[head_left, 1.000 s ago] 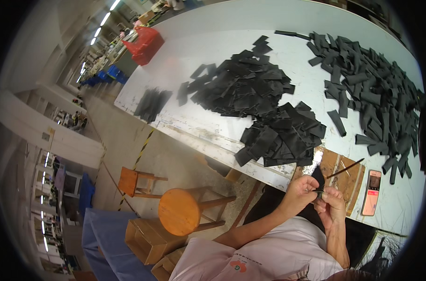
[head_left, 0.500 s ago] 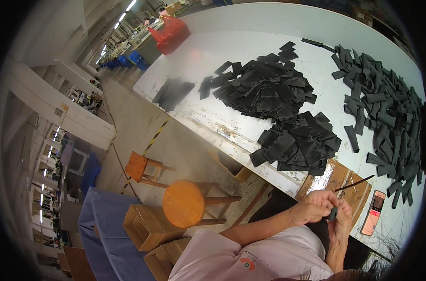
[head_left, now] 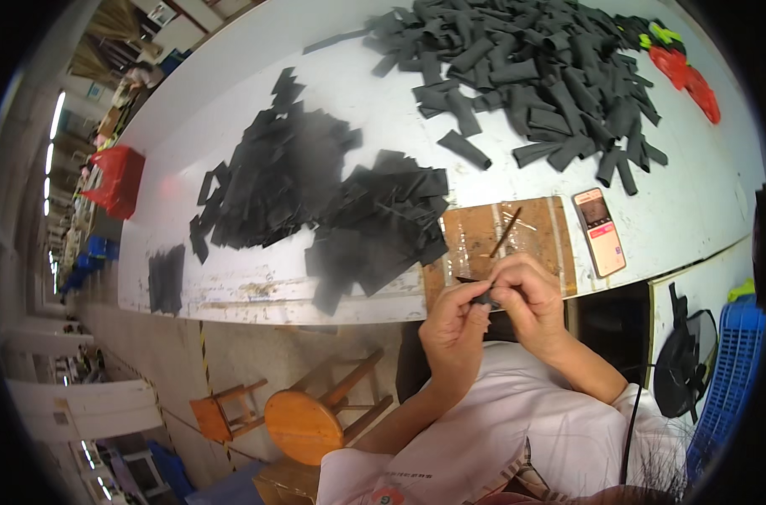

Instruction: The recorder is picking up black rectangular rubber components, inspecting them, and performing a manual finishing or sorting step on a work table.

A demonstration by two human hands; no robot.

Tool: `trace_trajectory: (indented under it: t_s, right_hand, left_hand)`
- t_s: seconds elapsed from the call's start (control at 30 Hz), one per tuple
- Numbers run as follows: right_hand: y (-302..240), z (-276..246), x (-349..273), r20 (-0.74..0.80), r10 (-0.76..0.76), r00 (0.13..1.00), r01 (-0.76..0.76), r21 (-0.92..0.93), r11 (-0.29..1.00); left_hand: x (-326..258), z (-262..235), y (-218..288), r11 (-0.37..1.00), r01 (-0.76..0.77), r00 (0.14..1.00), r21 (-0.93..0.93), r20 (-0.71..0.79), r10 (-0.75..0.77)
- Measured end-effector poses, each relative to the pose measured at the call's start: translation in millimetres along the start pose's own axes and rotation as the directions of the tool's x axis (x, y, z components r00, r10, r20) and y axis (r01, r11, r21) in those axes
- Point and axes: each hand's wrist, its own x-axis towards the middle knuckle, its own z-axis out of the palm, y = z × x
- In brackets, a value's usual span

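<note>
Close to the table's front edge, my left hand (head_left: 455,335) and my right hand (head_left: 527,305) meet in a pinch. Between their fingertips is a small dark fabric piece (head_left: 484,298), mostly covered by the fingers. Just beyond them lies a brown board (head_left: 544,227) with shiny clear tape on it, and a thin dark stick (head_left: 506,233) slants above it. Two heaps of flat dark fabric pieces, a larger heap (head_left: 265,181) and a nearer heap (head_left: 387,220), spread to the left. Dark fabric tubes (head_left: 526,76) are piled at the far side.
A lit phone (head_left: 599,234) lies right of the board. Red plastic bags stand on the table, one far left (head_left: 118,181), another far right (head_left: 687,84). A stack of dark pieces (head_left: 166,279) sits at the left edge. Wooden stool (head_left: 305,425) and blue basket (head_left: 728,370) flank me.
The view has swung to the right, so the basket and the right-hand red bag now show. Both hands stay together on the small dark fabric piece, with their fingers shifted.
</note>
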Motion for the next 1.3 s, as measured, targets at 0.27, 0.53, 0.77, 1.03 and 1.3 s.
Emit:
trace_trajectory:
  t_s: [0.27,0.53,0.77,1.03,1.3]
  right_hand:
    - [-6.9,-4.1,-0.6,-0.019,0.027,0.999,-0.028,-0.051,0.998]
    - [-1.6,-11.1,3.9,0.016,0.177,0.984,-0.177,0.009,0.984]
    - [-24.5,-36.5,18.6,0.352,0.446,0.823,-0.568,0.539,0.622]
    - [-43.0,-55.4,69.5,0.204,0.213,0.955,-0.241,0.123,0.963]
    - [8.2,-47.9,66.2,0.350,0.403,0.845,-0.530,0.449,0.720]
  left_hand:
    - [5.5,2.4,9.4,0.999,-0.026,1.000,-0.035,-0.010,0.026]
    - [19.3,-2.5,5.3,0.959,0.165,0.986,-0.229,0.049,-0.158]
    - [36.3,-5.9,29.5,0.476,0.684,0.704,-0.553,0.671,-0.231]
    - [78.7,15.4,49.5,0.301,0.626,0.731,-0.720,0.676,0.097]
    - [102.2,4.2,17.5,0.144,0.740,0.670,-0.657,0.740,-0.066]
